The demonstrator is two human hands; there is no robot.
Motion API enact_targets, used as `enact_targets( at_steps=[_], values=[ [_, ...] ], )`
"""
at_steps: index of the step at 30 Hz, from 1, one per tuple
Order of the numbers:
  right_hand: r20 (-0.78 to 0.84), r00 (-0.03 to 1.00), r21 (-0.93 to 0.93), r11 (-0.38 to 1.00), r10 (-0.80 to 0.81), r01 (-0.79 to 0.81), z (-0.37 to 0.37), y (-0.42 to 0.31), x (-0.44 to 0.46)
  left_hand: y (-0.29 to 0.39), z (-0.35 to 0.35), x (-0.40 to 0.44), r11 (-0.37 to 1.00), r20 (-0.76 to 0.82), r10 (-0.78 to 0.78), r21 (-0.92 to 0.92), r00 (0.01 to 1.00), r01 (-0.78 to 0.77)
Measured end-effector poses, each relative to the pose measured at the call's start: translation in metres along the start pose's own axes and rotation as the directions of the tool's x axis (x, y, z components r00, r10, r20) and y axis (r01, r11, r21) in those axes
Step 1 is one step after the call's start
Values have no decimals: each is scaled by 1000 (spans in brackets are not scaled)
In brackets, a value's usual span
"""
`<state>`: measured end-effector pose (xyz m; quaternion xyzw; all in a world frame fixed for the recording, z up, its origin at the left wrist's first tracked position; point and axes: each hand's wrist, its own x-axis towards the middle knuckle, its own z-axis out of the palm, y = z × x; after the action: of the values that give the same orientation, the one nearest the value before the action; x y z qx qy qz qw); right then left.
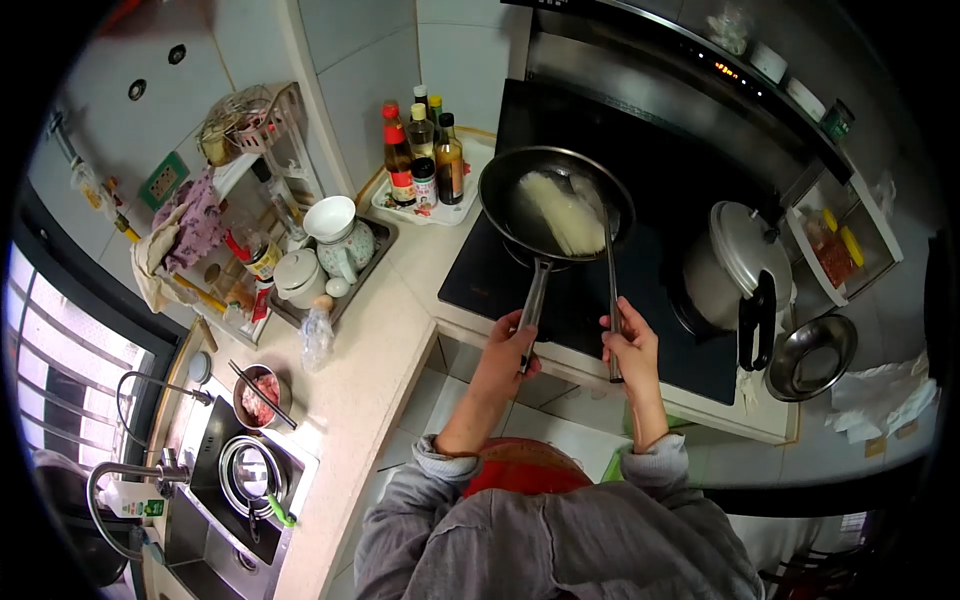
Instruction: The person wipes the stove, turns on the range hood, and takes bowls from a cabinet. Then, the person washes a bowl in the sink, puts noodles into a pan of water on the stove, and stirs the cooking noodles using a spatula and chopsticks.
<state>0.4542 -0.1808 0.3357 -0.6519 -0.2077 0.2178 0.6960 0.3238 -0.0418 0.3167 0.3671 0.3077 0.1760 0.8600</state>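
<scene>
A dark frying pan (pixel 500 222) sits on the black cooktop, with a pale, whitish bundle that looks like noodles (pixel 565 215) lying in it. My left hand (pixel 505 350) is closed round the pan's metal handle (pixel 537 295). In my right hand (pixel 632 345) is the handle of a long metal spatula (pixel 612 270). The spatula's far end reaches into the pan at the right edge of the noodles; its head is hard to make out.
A silver pressure cooker (pixel 735 260) stands right of the pan, with a steel bowl (pixel 812 358) beyond it. Sauce bottles (pixel 425 150) crowd a tray (pixel 460 205) at the back corner. On the left are a pot of raw meat (pixel 262 395) and a sink (pixel 200 530) holding bowls.
</scene>
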Motion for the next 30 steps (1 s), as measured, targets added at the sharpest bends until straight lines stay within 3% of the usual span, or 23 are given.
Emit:
enact_targets(
  at_steps=[5,8,10,12,14,16,18,21,24,26,30],
  values=[
    [40,998,11,998,54,-54,3,10,13,8,-13,-1,1000,51,-18,20,999,17],
    [36,998,-189,981,47,-40,10,19,20,9,-15,-6,997,-5,-39,-60,999,39],
    [65,998,-180,984,26,-14,11,24,24,13,-27,-20,988,105,-9,-154,994,26],
    [126,988,-63,994,91,-84,-3,37,32,-15,-64,-15,967,160,116,-242,980,-75],
    [104,975,238,947,197,-217,2,29,19,-20,-81,-36,955,-105,31,-291,994,-60],
    [257,945,415,860,202,-297,-30,83,34,-44,-126,-57,957,-292,5,-275,957,-89],
    [416,890,447,811,186,-379,-59,164,57,-77,-160,-82,943,-472,6,-291,881,-163],
    [329,801,96,826,500,-555,18,146,15,-127,-195,-145,889,-702,-38,-348,711,-296],
    [559,663,-228,861,498,-454,85,132,-28,-162,-179,-220,795,-859,-107,-376,500,-476],
    [689,508,-274,834,517,-479,115,130,-54,-195,-159,-257,689,-897,-165,-402,409,-603],
    [838,231,-374,829,494,-415,146,145,-112,-263,-130,-309,613,-911,-247,-410,329,-675]
  ],
)
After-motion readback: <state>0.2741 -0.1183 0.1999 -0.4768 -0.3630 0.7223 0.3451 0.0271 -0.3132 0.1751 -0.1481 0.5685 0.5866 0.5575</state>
